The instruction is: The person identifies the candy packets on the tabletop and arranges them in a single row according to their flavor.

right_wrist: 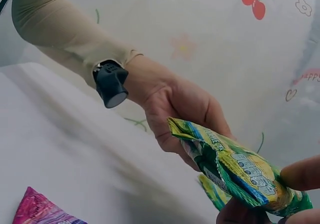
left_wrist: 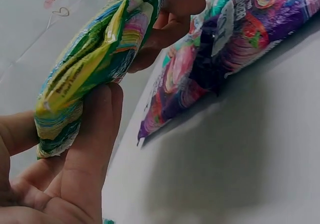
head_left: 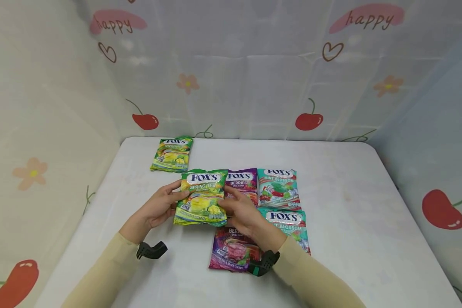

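Note:
Between my two hands is a green and yellow bag of Fox's Spring Tea candy (head_left: 201, 199), held off the table with its front tilted up. My left hand (head_left: 159, 206) grips its left edge, thumb on the front and fingers behind, as the left wrist view shows. My right hand (head_left: 243, 212) pinches the right edge in the same way. Under and beside the right hand lie two purple bags of Berries candy (head_left: 231, 252), partly hidden by that hand and the held bag. In the right wrist view the held candy bag (right_wrist: 245, 171) appears from its lower end.
Another Spring Tea bag (head_left: 172, 155) lies at the table's back left. Two teal Mint Blossom bags (head_left: 279, 188) lie right of the purple ones, the nearer partly covered by the right forearm. The white table (head_left: 350, 222) meets patterned curtains at its back and sides.

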Demonstrator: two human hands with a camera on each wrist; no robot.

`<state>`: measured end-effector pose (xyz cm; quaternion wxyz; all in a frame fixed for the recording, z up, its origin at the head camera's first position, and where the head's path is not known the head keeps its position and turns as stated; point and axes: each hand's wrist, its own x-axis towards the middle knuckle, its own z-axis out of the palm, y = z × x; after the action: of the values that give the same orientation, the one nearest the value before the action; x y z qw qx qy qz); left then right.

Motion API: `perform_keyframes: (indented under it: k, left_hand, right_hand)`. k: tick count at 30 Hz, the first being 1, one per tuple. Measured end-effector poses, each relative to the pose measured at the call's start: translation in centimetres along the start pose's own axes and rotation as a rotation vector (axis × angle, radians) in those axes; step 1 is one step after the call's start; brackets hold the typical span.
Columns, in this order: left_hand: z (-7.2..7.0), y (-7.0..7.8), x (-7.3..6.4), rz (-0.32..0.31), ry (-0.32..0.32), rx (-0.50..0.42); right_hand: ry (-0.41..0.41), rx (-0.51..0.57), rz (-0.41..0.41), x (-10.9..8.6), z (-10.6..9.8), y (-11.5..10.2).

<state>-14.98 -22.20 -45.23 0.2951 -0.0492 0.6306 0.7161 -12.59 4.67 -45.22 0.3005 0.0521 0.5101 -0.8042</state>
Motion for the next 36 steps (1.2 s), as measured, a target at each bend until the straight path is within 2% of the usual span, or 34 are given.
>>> perform_keyframes:
  k: [8, 16, 24, 36]
  left_hand:
    - [0.1, 1.4, 1.4, -0.003, 0.02, -0.037]
    - [0.1, 2.6, 2.9, 0.014, 0.055, -0.075]
    - [-0.3, 3.9, 4.1, 0.011, 0.108, -0.093]
    - [-1.6, 4.1, 5.9, 0.005, 0.159, -0.192]
  right_hand:
    - [-0.004, 0.005, -0.015, 1.2, 0.3, -1.8]
    - [0.035, -0.035, -0.049, 2.9, 0.5, -3.2]
    - [0.067, -0.061, -0.046, 4.7, 0.6, -4.5]
    - [0.134, -0.063, -0.045, 7.4, 0.6, -4.8]
